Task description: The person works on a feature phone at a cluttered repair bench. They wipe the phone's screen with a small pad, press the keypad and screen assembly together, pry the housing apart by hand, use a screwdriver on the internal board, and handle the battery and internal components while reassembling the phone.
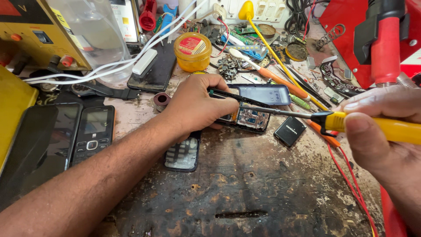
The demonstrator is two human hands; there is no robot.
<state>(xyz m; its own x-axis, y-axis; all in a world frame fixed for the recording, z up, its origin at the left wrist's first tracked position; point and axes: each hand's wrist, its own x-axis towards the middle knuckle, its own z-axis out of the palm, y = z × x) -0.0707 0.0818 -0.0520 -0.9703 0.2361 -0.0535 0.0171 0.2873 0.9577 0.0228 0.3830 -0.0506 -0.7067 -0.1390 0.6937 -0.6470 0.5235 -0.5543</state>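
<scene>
Left hand (197, 103) closed over black tweezers (232, 97), palm down, pressing on an opened phone (250, 117) at mid-bench; right hand (381, 131) wrapped shut around a yellow-handled soldering iron (351, 123), tip angled onto the phone's board; round yellow tin with red label (192, 51) behind; small black battery (290, 131) just beside the phone.

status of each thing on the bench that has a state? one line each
left hand: pinching dark tweezers over the opened phone
right hand: gripping yellow soldering iron, tip on the board
opened phone: back off, circuit board exposed
battery: out, lying flat on the bench
keypad: detached, lying under the left wrist
black keypad phone: assembled, screen dark
yellow paste tin: lid on
</scene>
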